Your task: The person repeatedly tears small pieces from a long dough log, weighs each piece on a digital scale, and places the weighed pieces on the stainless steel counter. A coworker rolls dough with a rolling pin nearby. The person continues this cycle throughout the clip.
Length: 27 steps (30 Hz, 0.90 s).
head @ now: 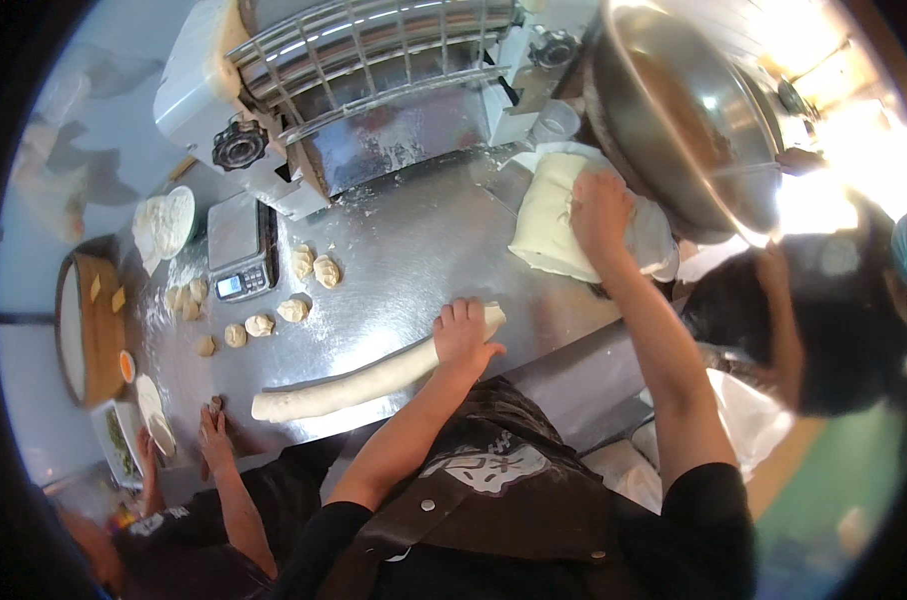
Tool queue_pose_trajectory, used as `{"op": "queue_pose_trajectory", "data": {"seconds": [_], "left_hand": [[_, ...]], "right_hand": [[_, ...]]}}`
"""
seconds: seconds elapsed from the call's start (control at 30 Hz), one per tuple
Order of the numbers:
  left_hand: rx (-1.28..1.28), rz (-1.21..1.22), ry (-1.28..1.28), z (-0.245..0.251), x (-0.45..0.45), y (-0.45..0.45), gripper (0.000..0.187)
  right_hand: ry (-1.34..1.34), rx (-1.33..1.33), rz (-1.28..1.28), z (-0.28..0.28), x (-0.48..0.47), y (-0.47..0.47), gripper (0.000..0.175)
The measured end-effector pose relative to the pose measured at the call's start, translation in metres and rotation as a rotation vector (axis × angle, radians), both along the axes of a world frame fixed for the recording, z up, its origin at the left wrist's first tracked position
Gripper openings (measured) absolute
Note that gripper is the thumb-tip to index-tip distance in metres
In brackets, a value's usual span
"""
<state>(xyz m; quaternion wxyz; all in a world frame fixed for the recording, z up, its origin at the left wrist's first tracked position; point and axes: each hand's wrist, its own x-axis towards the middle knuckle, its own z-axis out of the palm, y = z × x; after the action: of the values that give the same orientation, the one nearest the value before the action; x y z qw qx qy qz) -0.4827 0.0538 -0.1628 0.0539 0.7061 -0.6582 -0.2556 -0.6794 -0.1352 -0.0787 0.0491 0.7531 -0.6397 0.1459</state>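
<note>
A long roll of pale dough (348,391) lies across the steel worktop in front of me. My left hand (461,334) rests with its fingers curled over the roll near its right end. Farther right, my right hand (602,214) is on a big block of dough (547,217), its fingertips pressed on or into the top; whether it grips the dough is hard to tell. A thin plastic sheet (648,232) lies beside and partly under that block. Small dough pieces (259,325) sit in a loose line to the left, near a digital kitchen scale (234,234).
A dough roller machine (378,67) with a wire guard stands behind the worktop. A large metal mixing bowl (678,112) is at upper right. A bowl of flour (174,221) stands left. A co-worker's hands (215,442) work at lower left; another person (821,315) stands at right.
</note>
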Motion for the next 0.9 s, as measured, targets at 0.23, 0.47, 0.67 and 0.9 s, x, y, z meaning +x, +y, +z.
{"op": "queue_pose_trajectory", "data": {"seconds": [0.23,0.47,0.67,0.9], "left_hand": [[-0.138,0.082,0.065,-0.015,-0.003,0.002,0.064],[-0.402,0.089,-0.064,-0.032,-0.011,0.002,0.041],[-0.255,0.155,-0.056,-0.020,-0.009,-0.001,0.024],[-0.349,0.209,0.004,-0.029,-0.007,-0.009,0.014]], "right_hand": [[-0.999,0.747,-0.110,-0.094,0.083,0.129,0.030],[-1.076,0.661,-0.036,-0.120,0.105,0.144,0.037],[-1.094,0.623,-0.060,-0.097,0.108,0.145,0.035],[-0.979,0.723,-0.018,-0.097,0.096,0.131,0.031]]}}
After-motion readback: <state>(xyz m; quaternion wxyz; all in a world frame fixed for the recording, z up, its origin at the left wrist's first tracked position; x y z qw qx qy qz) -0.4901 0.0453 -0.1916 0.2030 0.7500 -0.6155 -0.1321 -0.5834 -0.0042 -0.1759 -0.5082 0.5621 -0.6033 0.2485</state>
